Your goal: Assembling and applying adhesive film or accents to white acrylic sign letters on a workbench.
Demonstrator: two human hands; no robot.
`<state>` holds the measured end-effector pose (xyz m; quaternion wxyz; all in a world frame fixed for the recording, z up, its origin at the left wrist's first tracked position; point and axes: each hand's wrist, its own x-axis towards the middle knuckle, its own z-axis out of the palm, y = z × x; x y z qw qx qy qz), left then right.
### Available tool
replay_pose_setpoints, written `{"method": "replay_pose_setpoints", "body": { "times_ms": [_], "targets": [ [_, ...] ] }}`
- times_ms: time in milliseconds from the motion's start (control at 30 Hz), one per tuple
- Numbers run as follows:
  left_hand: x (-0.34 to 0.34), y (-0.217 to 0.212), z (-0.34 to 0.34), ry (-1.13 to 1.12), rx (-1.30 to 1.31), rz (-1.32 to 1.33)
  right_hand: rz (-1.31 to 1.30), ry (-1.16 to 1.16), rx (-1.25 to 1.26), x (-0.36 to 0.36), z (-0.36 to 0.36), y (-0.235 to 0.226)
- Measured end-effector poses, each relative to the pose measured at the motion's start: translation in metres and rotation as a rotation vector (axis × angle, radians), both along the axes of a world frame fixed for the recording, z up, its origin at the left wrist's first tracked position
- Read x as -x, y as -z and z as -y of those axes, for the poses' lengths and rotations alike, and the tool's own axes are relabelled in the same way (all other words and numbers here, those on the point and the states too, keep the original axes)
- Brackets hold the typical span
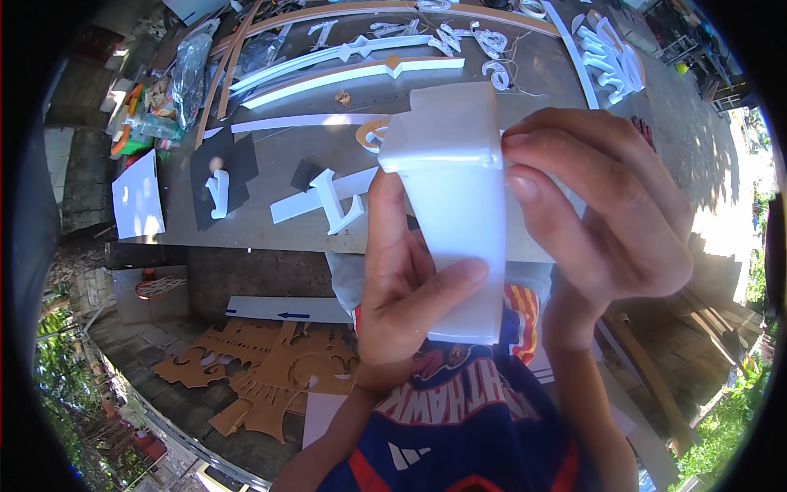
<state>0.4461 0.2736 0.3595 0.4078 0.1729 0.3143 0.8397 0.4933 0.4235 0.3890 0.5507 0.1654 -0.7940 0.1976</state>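
A glossy white block-like piece with a stepped, angular end [455, 213] is held up close in front of me, above the table's near edge. My left hand [410, 287] is closed round it, with the thumb across its near face and the fingers behind. At the upper right edge of the piece, the thumb and index finger of my right hand [598, 205] come together in a pinch. Whether they grip the edge itself or something thin on it cannot be made out.
On the grey table [279, 156] lie a white letter L [334, 205], a white letter y [218, 195], long white strips [352, 82] and several clear-looking letters. Plastic-wrapped items [193, 78] are at the left. Cut brown board scraps [262, 361] lie below the table.
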Motion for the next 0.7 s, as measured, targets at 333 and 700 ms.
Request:
{"method": "replay_pose_setpoints", "body": {
  "times_ms": [333,700],
  "targets": [
    [0.001,0.004,-0.002,-0.017,0.044,-0.134,0.192,0.095,0.073,-0.017,0.0,-0.017],
    [0.003,0.01,-0.003,-0.009,0.027,-0.222,0.097,0.005,-0.034,-0.009,-0.012,-0.014]
  ]
}}
